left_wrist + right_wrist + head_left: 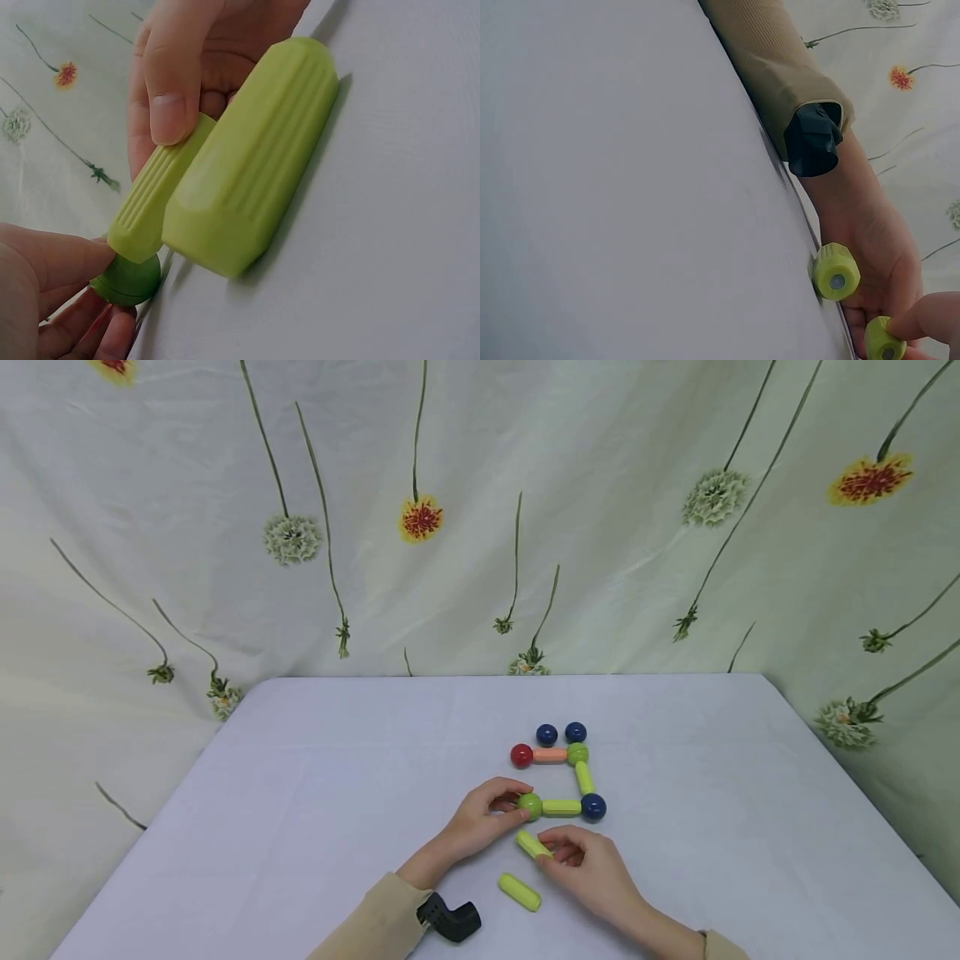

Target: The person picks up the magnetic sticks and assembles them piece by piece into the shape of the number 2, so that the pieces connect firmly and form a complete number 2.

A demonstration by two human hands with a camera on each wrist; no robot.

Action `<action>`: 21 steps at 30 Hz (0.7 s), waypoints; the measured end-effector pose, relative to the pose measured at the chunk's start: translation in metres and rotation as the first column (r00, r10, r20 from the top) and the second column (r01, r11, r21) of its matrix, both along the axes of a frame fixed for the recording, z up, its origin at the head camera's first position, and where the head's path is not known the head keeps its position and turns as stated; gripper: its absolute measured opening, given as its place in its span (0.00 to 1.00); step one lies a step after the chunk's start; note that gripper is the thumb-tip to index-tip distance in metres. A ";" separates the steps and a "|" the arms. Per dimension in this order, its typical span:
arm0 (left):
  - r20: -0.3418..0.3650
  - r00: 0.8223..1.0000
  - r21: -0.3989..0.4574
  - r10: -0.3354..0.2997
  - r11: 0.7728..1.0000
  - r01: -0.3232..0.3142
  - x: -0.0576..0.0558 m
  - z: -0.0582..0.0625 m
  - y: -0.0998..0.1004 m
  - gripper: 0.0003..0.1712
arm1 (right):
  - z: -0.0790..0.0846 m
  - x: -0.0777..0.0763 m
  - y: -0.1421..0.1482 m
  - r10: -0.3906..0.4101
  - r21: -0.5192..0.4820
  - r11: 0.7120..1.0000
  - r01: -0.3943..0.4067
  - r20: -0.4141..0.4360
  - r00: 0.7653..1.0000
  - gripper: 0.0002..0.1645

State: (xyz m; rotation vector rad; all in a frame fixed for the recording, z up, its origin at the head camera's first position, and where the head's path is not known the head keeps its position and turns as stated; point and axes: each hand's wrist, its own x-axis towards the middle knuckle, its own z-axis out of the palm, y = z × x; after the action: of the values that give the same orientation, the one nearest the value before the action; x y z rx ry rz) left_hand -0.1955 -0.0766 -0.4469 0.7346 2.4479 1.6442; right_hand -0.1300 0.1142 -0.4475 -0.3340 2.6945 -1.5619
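Observation:
My left hand pinches a green ball at the near left corner of a chain of rods and balls. Between the thumb and fingers of my right hand is a yellow-green magnetic rod, tilted just below that ball. In the left wrist view the held rod's end appears close to the green ball; contact is unclear. A second yellow-green rod lies loose on the table nearer me. The right wrist view shows a grey magnet disc on the end of this loose rod.
The chain continues through a yellow-green rod, a dark blue ball, another rod, a green ball, an orange rod and a red ball. Two dark blue balls sit behind it on the white table.

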 end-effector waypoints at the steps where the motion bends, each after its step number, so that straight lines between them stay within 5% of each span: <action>1: 0.001 1.000 0.002 -0.002 1.000 0.002 0.002 0.004 0.000 0.16 | 0.000 0.000 0.000 -0.009 0.000 1.000 0.009 -0.002 1.000 0.13; 5: 0.006 1.000 -0.004 -0.002 1.000 0.002 0.013 0.026 0.002 0.16 | -0.001 -0.001 0.001 -0.043 -0.002 0.999 0.043 -0.002 0.999 0.13; 21: 0.020 1.000 -0.011 0.006 1.000 -0.006 0.016 0.029 0.003 0.17 | 0.004 -0.003 0.002 -0.122 -0.029 0.992 0.123 0.035 0.992 0.13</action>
State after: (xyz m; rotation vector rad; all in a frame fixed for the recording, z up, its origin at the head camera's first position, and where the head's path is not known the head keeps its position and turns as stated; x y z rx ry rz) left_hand -0.1798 -0.0737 -0.4175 0.7060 2.4460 1.6303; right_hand -0.1327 0.1165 -0.4436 -0.1440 2.7153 -1.6262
